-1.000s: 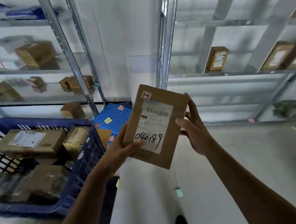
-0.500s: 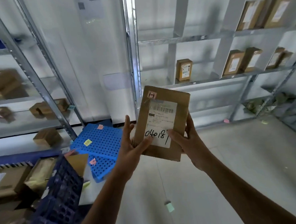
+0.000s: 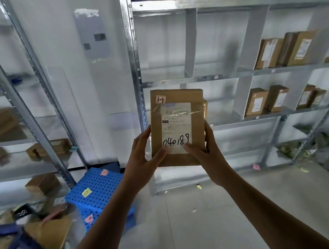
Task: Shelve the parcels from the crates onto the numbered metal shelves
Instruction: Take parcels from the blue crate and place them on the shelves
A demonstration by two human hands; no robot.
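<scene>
I've swung from the crate to the shelves [image 3: 233, 75]; both hands (left hand [image 3: 142, 160], right hand [image 3: 207, 152]) grip the parcel [image 3: 176, 123], ready to place.

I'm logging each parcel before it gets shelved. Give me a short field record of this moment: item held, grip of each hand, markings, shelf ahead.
item held: flat brown parcel, upright, label toward camera
left hand: grips lower left edge, thumb on label
right hand: grips lower right edge, thumb on label
handwritten number: 040189
corner sticker: marked H
shelf ahead: metal shelves, brown boxes in the right bays
</scene>
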